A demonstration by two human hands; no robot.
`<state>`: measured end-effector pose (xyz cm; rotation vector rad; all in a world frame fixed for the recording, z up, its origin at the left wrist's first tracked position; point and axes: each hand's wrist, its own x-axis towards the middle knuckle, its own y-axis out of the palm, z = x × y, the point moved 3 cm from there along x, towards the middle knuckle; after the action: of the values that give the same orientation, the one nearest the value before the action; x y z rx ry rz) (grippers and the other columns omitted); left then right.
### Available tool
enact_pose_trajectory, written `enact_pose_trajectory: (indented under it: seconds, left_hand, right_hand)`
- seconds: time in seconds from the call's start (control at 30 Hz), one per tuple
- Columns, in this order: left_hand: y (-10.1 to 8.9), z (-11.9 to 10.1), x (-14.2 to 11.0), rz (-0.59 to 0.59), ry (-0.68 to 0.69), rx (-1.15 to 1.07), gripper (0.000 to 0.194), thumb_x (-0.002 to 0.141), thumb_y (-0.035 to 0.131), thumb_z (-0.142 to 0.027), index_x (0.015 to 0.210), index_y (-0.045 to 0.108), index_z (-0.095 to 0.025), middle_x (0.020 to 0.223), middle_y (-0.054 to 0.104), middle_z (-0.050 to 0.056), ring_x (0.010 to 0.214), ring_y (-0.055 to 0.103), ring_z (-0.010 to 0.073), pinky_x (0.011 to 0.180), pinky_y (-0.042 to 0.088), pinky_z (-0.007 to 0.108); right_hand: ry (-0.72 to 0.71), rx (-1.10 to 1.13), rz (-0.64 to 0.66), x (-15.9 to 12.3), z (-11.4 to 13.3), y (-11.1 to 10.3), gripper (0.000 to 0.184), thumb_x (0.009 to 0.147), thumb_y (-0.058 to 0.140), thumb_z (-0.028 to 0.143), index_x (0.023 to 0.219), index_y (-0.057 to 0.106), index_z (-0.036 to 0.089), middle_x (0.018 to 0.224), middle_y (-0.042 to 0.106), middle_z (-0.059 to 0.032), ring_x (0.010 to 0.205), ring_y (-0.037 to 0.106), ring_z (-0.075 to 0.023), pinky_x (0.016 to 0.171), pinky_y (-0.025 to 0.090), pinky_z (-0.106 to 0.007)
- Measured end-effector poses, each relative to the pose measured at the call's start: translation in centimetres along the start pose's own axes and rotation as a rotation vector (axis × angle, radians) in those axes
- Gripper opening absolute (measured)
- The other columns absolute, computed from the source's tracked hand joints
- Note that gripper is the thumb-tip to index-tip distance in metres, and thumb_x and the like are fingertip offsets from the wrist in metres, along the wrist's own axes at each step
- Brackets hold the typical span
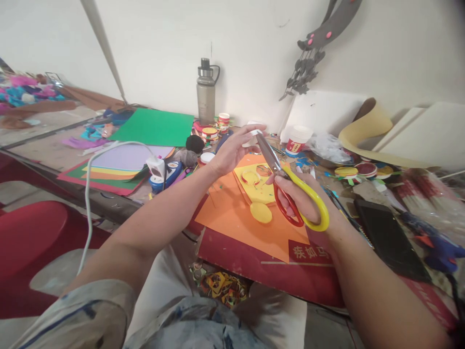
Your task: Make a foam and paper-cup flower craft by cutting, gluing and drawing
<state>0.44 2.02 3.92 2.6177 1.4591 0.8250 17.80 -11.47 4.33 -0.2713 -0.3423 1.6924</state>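
Note:
My left hand (232, 148) is closed on a small white piece (252, 139) that looks like part of a paper cup; the fingers cover some of it. A pair of scissors (269, 152) with one red and one yellow handle is in my right hand (300, 194). The tips of its blades meet the white piece's edge. Below both hands, a yellow disc (260, 212) lies on orange paper (232, 223). Beside it are yellow sheets (267, 194) with a ring-shaped piece (250, 178) and small scraps on top.
A water bottle (206, 94) stands by the wall, with green paper (154, 127) to its left. A blue power strip (165, 178) sits left of the work. On the right are a paper cup (296, 140), a black phone (388, 237) and plastic-wrapped bundles (421, 194).

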Motion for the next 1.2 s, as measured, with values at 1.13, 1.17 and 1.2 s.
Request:
enact_pose_trajectory:
  seconds: [1.13,1.17,1.2]
  left_hand:
    - [-0.56,-0.33,-0.06,-0.111,-0.038,-0.174,0.036,0.092,0.057,-0.035,0.12,0.071,-0.018,0.132,0.08,0.01,0.143,0.068,0.0314,0.115,0.059,0.044]
    - [-0.55,-0.34,-0.07,-0.105,-0.031,-0.165,0.035,0.092,0.056,-0.035,0.119,0.071,-0.018,0.132,0.08,0.01,0.144,0.068,0.0313,0.115,0.059,0.044]
    - [-0.55,-0.33,-0.07,-0.098,-0.023,-0.156,0.035,0.091,0.056,-0.034,0.118,0.072,-0.017,0.133,0.08,0.01,0.144,0.068,0.0313,0.115,0.059,0.044]
  right_hand:
    - [-0.013,0.012,0.071,-0.14,-0.17,0.47,0.032,0.1,0.056,0.056,0.092,0.058,0.024,0.048,0.051,0.0079,0.035,0.048,-0.0121,0.036,0.037,-0.022]
    - [-0.013,0.01,0.068,-0.15,-0.17,0.47,0.033,0.1,0.057,0.056,0.093,0.059,0.024,0.048,0.052,0.0078,0.036,0.049,-0.0121,0.037,0.038,-0.022]
    - [-0.011,0.015,0.067,-0.17,-0.18,0.48,0.033,0.1,0.057,0.057,0.094,0.059,0.024,0.048,0.053,0.0078,0.036,0.049,-0.0122,0.037,0.038,-0.022]
